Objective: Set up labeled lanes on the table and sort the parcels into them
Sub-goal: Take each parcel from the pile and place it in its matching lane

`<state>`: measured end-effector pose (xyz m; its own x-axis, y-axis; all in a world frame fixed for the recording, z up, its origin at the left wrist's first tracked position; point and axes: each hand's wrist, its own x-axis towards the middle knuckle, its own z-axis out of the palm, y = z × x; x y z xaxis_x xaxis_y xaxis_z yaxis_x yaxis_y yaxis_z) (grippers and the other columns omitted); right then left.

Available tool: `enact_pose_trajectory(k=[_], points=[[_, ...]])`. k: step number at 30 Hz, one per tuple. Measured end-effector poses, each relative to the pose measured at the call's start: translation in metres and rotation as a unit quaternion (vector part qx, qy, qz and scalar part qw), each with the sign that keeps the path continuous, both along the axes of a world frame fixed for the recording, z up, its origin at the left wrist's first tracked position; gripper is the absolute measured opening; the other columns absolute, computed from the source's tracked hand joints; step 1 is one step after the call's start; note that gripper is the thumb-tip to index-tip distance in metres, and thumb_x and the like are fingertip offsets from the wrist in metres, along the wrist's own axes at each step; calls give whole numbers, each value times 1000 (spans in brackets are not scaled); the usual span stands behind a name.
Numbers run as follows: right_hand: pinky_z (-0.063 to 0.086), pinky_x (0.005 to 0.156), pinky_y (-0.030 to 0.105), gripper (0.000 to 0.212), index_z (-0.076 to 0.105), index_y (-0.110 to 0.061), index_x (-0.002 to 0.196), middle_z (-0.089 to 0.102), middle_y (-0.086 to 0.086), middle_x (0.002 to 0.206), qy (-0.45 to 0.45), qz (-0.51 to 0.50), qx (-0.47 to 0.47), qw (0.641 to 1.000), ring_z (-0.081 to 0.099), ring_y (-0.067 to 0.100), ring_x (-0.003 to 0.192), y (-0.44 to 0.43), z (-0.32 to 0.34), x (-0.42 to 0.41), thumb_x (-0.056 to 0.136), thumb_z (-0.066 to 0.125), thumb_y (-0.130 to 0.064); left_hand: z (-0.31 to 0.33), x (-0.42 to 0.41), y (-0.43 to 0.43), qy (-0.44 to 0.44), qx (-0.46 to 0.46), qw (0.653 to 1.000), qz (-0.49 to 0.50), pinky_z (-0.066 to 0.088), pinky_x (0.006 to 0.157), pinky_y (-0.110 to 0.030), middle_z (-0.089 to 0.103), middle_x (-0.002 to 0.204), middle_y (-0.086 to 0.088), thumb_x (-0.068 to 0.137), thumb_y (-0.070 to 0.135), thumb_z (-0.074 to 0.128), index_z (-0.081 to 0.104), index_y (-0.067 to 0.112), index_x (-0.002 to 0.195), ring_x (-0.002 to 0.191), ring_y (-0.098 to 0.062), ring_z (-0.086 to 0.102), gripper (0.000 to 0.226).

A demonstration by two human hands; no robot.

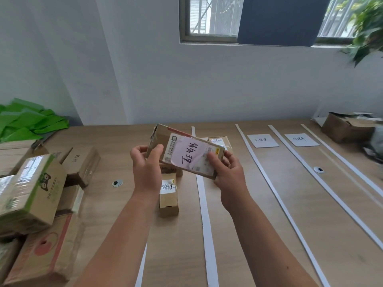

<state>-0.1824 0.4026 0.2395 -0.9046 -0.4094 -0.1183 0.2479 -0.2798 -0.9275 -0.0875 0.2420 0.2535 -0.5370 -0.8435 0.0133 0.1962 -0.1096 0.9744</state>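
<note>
I hold a small cardboard parcel (186,152) above the table, with a pink handwritten label on its face. My left hand (146,162) grips its left end, thumb on top. My right hand (228,168) grips its right lower corner, thumb on the label. Below it a narrow parcel (169,195) with a white handwritten label lies in the left lane. Another parcel (219,141) lies farther back. White paper strips (204,204) (275,183) (323,181) divide the wooden table into lanes. Two white lane cards (263,140) (301,139) lie at the far ends.
A pile of cardboard parcels (35,193) fills the table's left side. Green bags (29,121) lie at the back left. An open brown box (348,127) stands at the back right. Two round cable grommets (117,183) (318,169) sit in the tabletop.
</note>
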Motion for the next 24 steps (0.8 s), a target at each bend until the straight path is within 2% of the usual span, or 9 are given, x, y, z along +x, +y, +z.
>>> enact_pose_trajectory(k=[2,5,7,10,13,16,19,21,24], points=[[56,94,52,60,52,-39,148,76,-1,125,-2,30,34,999,71,20,118,3,0,-3,95,79,-33,-6,-3,-2,-18,-12,1000,-10,48,76,-22,72,105,5,101,35,68,47,22,123,78,6,69,33],[50,105,64,76,46,-52,150,73,-4,129,-1,52,37,998,66,26,127,5,-1,-6,88,85,-33,-12,-5,-1,-27,-11,1000,-7,45,79,-26,71,102,8,103,49,64,58,27,113,87,-6,67,25],[53,107,58,79,50,-46,150,74,-2,129,6,44,23,999,67,28,127,5,-3,-8,82,87,-29,-11,-6,0,-28,-18,999,2,47,81,-29,67,103,3,93,61,67,61,28,101,92,-15,60,35],[62,96,41,76,51,-24,151,75,8,127,-12,6,-42,999,73,26,120,7,-6,-11,85,88,-13,-9,-7,0,-8,-11,1000,-23,54,91,-40,69,107,-4,77,62,72,64,30,105,96,-20,63,44],[63,86,30,58,61,-8,135,79,10,119,-18,-29,-60,998,76,25,113,10,-2,-11,84,88,-11,-8,-9,2,6,-3,998,-61,58,94,-43,75,117,-6,96,42,65,65,44,121,102,-20,71,25],[63,88,35,46,64,-11,133,77,13,122,-26,-8,-62,998,76,28,113,13,1,-13,90,81,-7,-8,-11,3,13,45,997,-55,58,69,-33,75,92,3,110,33,53,68,27,113,84,-17,69,16],[63,88,46,57,54,-19,146,72,19,130,-41,36,-85,995,76,35,113,16,1,-15,94,75,-6,-9,-12,5,-5,92,994,-66,51,65,-32,69,77,3,107,45,59,60,21,103,70,-15,63,25],[63,84,48,56,51,-23,148,71,20,131,-40,40,-81,995,74,38,114,15,-2,-15,98,72,-11,-14,-14,5,-31,103,991,-85,53,68,-37,71,80,-2,105,39,64,55,18,101,76,-23,67,23],[63,82,49,42,60,-24,143,70,20,131,-31,42,-55,997,67,41,122,12,-6,-15,102,67,-27,-19,-14,11,-69,93,985,-131,59,69,-42,72,102,-12,102,10,56,60,17,105,89,-29,70,8]])
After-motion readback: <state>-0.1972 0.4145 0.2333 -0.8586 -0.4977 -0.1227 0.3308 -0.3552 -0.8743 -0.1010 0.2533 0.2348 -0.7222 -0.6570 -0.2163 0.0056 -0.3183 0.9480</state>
